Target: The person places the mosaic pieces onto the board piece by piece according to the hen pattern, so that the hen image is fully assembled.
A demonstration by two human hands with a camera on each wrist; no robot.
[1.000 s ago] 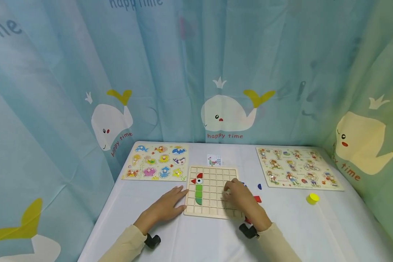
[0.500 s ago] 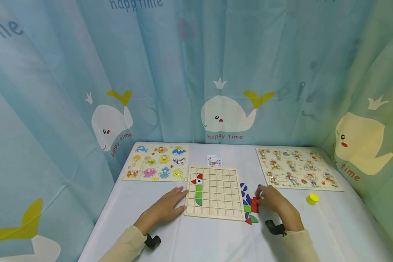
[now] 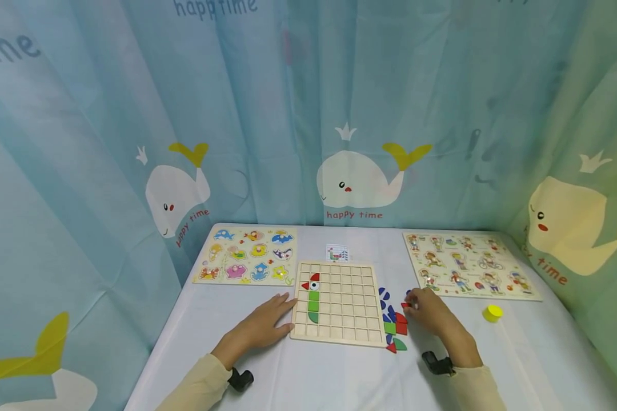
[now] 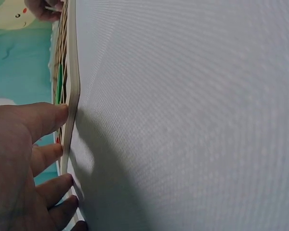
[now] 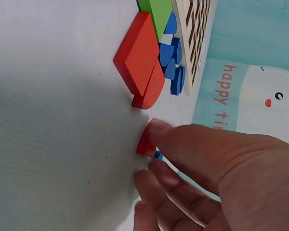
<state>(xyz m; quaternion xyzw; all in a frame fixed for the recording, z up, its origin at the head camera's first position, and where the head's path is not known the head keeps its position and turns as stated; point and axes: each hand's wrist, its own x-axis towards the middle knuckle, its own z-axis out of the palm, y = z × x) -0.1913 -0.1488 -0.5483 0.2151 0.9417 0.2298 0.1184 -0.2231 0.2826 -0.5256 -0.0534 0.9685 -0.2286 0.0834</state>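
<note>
My left hand (image 3: 264, 319) rests at the left edge of the wooden grid board (image 3: 339, 338), fingers spread and touching its rim. On the board stands a column of blocks: a red piece on top, a red triangle (image 3: 305, 285) beside an eye tile (image 3: 315, 285), green squares (image 3: 313, 301) and a green curved piece (image 3: 313, 317). Right of the board, my right hand (image 3: 432, 311) pinches a small red block (image 5: 145, 142) between thumb and fingers; its shape is partly hidden. Close by lie a red square (image 5: 137, 53) and a red rounded block (image 5: 151, 89).
Loose blue blocks (image 3: 383, 293), a green square (image 3: 389, 328) and a green curved block (image 3: 400, 345) lie along the board's right side. A pattern card (image 3: 337, 253) sits behind the board. Picture puzzles stand left (image 3: 247, 257) and right (image 3: 468, 262), with a yellow cylinder (image 3: 492, 313) nearby.
My right hand has moved from over the board to the loose blocks at its right, and has drawn a red block apart from the pile. The left hand stays at the board's edge.
</note>
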